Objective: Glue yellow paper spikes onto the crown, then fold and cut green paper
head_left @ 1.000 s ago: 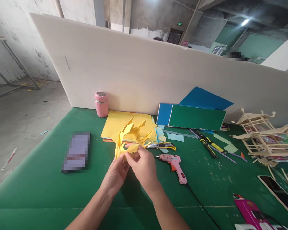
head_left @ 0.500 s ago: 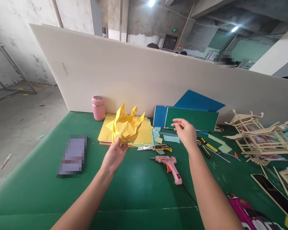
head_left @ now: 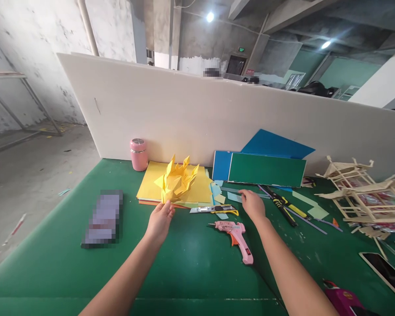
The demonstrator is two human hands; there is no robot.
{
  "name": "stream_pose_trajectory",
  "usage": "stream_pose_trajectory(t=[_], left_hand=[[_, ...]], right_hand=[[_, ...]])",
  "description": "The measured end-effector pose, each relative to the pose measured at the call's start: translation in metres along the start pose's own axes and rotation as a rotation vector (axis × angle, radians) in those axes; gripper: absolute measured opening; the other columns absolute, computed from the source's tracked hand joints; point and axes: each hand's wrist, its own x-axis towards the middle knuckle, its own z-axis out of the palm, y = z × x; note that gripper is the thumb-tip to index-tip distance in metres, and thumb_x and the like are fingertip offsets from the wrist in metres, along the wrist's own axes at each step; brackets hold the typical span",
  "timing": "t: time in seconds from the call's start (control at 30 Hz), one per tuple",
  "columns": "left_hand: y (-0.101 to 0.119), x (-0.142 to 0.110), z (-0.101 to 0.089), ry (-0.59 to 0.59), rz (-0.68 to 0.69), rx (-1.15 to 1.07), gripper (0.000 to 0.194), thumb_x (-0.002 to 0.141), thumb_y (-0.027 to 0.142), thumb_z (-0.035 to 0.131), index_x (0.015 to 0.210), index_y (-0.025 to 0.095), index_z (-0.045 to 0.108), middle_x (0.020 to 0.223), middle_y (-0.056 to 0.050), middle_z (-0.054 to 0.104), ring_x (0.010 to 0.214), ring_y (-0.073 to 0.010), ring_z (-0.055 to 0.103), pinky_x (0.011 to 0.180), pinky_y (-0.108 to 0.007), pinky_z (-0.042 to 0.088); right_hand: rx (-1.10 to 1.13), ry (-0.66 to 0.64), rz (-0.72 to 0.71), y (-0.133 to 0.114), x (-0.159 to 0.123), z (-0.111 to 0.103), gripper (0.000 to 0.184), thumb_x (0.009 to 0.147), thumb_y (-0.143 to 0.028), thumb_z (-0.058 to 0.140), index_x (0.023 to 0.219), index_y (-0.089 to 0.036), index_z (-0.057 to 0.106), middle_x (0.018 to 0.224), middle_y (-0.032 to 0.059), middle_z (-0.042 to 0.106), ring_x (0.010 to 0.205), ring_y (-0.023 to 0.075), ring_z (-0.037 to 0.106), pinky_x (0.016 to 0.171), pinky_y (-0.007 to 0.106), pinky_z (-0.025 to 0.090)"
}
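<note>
My left hand (head_left: 161,218) pinches the lower front edge of a yellow folded-paper crown (head_left: 176,184) with pointed tips. The crown is in front of yellow paper sheets (head_left: 149,186); whether it rests on them, I cannot tell. My right hand (head_left: 253,205) is low over the table beside blue paper scraps (head_left: 234,197), its fingers curled together. Anything between those fingers is hidden. Between my hands lie a utility knife (head_left: 213,210) with a yellow-and-black handle and, nearer me, a pink glue gun (head_left: 235,237).
A pink jar (head_left: 138,156) stands at the back left, and a blurred dark object (head_left: 102,218) lies left. Green and blue boards (head_left: 266,169) lean against the pale partition (head_left: 171,118). Yellow-and-black pliers (head_left: 285,206), stick models (head_left: 358,193) and a phone (head_left: 386,274) are at right.
My left hand has lowered the paper crown slightly. My right hand has come down from in front of the green board to the paper scraps, its fingers now curled in. The view has shifted a little.
</note>
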Motion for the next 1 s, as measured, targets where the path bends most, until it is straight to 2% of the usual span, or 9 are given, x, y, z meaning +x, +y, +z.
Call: stream_pose_trajectory(t=[0.13,0.27,0.33,0.4,0.47,0.6,0.77,0.93,1.0], left_hand=[[0.003,-0.014,0.000,0.053,-0.055,-0.008,0.036,0.088,-0.005,0.043,0.119,0.010,0.055,0.086,-0.007,0.068,0.067,-0.0118,0.070,0.062,-0.015,0.058],[-0.018,-0.048,-0.003,0.025,-0.143,0.004,0.046,0.085,-0.002,0.050,0.129,0.011,0.047,0.111,-0.015,0.068,0.082,-0.0179,0.072,0.069,-0.021,0.060],[-0.037,-0.067,-0.007,-0.031,-0.262,0.073,0.031,0.082,0.001,0.059,0.112,0.009,0.059,0.106,-0.017,0.070,0.081,-0.0190,0.072,0.070,-0.022,0.060],[-0.057,-0.082,-0.012,-0.110,-0.415,0.172,0.001,0.080,0.007,0.066,0.082,0.008,0.066,0.096,-0.019,0.072,0.076,-0.0179,0.072,0.072,-0.022,0.058],[-0.074,-0.091,-0.017,-0.172,-0.510,0.242,0.012,0.078,0.008,0.069,0.067,0.009,0.065,0.087,-0.016,0.074,0.072,-0.0154,0.071,0.071,-0.020,0.056],[-0.092,-0.089,-0.021,-0.227,-0.553,0.338,0.014,0.079,0.012,0.070,0.065,0.010,0.066,0.081,-0.014,0.074,0.067,-0.0125,0.069,0.068,-0.019,0.054],[-0.101,-0.079,-0.016,-0.210,-0.503,0.367,0.005,0.079,0.016,0.069,0.077,0.012,0.066,0.101,-0.014,0.071,0.091,-0.0194,0.069,0.088,-0.028,0.050],[-0.111,-0.076,-0.010,-0.235,-0.568,0.347,0.017,0.078,0.011,0.065,0.094,0.013,0.064,0.126,-0.016,0.060,0.117,-0.0238,0.057,0.101,-0.032,0.041],[-0.116,-0.074,-0.009,-0.260,-0.587,0.315,0.030,0.073,0.007,0.065,0.102,0.013,0.062,0.134,-0.016,0.054,0.125,-0.0241,0.050,0.104,-0.032,0.037]], right_hand=[[-0.063,0.018,-0.002,0.002,0.002,0.001,0.034,0.089,-0.008,0.043,0.112,-0.016,0.067,0.113,0.0131,0.065,0.101,0.0245,0.058,0.080,0.031,0.042],[-0.102,0.003,-0.016,0.002,0.005,0.001,0.027,0.088,-0.008,0.047,0.101,-0.017,0.069,0.109,0.0118,0.067,0.098,0.0239,0.058,0.078,0.031,0.040],[-0.114,-0.010,-0.021,0.001,0.007,0.000,0.023,0.087,-0.009,0.049,0.095,-0.018,0.069,0.102,0.0111,0.068,0.095,0.0235,0.059,0.076,0.030,0.040],[-0.123,-0.012,-0.011,-0.002,0.007,-0.004,0.024,0.087,-0.007,0.048,0.094,-0.017,0.068,0.098,0.0112,0.068,0.094,0.0231,0.059,0.075,0.030,0.040],[-0.130,0.002,0.014,-0.005,0.005,-0.011,0.029,0.087,-0.003,0.044,0.098,-0.016,0.067,0.097,0.0127,0.067,0.094,0.0232,0.059,0.076,0.030,0.039],[-0.126,0.051,0.091,-0.008,-0.007,-0.035,0.041,0.084,0.002,0.038,0.110,-0.016,0.064,0.104,0.0150,0.062,0.099,0.0254,0.058,0.079,0.032,0.037],[-0.071,0.078,0.315,-0.002,-0.040,-0.061,0.040,0.084,-0.004,0.036,0.111,-0.013,0.064,0.101,0.0192,0.060,0.093,0.0304,0.060,0.069,0.035,0.039],[0.104,-0.070,0.309,-0.017,-0.089,-0.055,0.016,0.087,-0.025,0.046,0.075,-0.020,0.056,0.071,0.0050,0.064,0.067,0.0200,0.063,0.055,0.026,0.041],[0.164,-0.123,0.287,-0.027,-0.108,-0.048,0.021,0.084,-0.036,0.051,0.067,-0.024,0.046,0.060,-0.0010,0.059,0.055,0.0176,0.060,0.050,0.025,0.041]])
